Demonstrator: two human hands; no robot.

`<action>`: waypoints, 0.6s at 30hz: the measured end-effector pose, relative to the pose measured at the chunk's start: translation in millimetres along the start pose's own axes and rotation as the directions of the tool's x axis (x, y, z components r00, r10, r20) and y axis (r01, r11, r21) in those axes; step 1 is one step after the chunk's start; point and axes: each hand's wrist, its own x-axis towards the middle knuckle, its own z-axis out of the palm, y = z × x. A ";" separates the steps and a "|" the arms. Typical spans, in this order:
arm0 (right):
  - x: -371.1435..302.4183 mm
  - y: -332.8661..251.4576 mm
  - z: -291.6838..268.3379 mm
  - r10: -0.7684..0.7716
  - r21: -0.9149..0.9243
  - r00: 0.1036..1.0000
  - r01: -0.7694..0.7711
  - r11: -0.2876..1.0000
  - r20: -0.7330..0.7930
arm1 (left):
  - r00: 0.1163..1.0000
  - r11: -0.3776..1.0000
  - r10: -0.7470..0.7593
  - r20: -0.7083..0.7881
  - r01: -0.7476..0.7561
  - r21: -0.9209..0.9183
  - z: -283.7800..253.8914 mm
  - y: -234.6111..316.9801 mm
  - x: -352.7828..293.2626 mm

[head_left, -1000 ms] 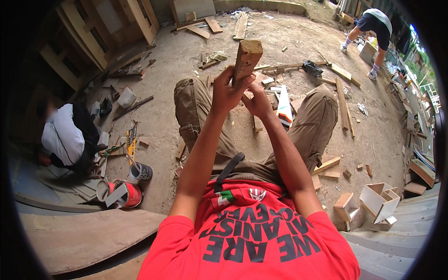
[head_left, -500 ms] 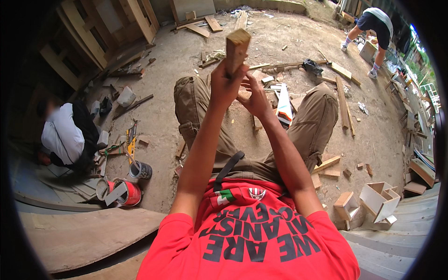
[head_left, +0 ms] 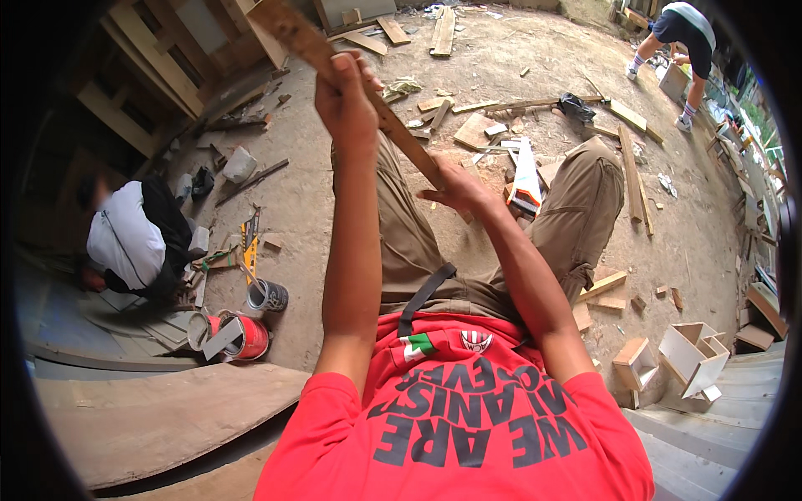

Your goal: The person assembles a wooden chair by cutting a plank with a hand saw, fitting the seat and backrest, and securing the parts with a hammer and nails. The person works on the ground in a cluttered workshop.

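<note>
A long narrow wooden plank (head_left: 403,140) slants across in front of me, its far end raised toward the upper left. My left hand (head_left: 347,98) is wrapped round it near the middle of its visible length. At the near, lower end, my right hand (head_left: 458,185) holds the plank, its thumb on the near side and its other fingers partly hidden. Just right of that hand, a handsaw (head_left: 525,177) with a pale blade and an orange and black handle lies between my knees, beside wood offcuts (head_left: 474,132).
Left on the ground are a grey bucket (head_left: 267,296), a red bucket (head_left: 249,338) and a yellow tool (head_left: 251,242). One person (head_left: 134,238) crouches at left; another (head_left: 687,42) bends over far right. Small wooden boxes (head_left: 693,355) stand at lower right. Long boards (head_left: 632,179) lie right of my knee.
The plank has swung from pointing away from me to slanting up leftward. My left hand rose up and left with it; my right hand shifted slightly right and down, onto its lower end.
</note>
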 end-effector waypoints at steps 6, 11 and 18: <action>3.0 5.3 8.1 0.086 0.099 0.996 -0.085 0.991 -0.009 | 0.993 0.999 -0.030 0.116 0.025 0.045 19.3 -12.4 -6.6; 9.0 19.8 23.6 0.033 0.098 0.963 -0.007 0.995 -0.267 | 0.971 0.963 -0.136 0.197 0.083 0.257 2.5 -49.2 -22.6; 14.9 27.5 20.0 0.044 0.096 0.980 -0.025 0.995 -0.194 | 0.914 0.919 -0.279 0.295 0.164 0.358 -9.8 -77.3 -57.3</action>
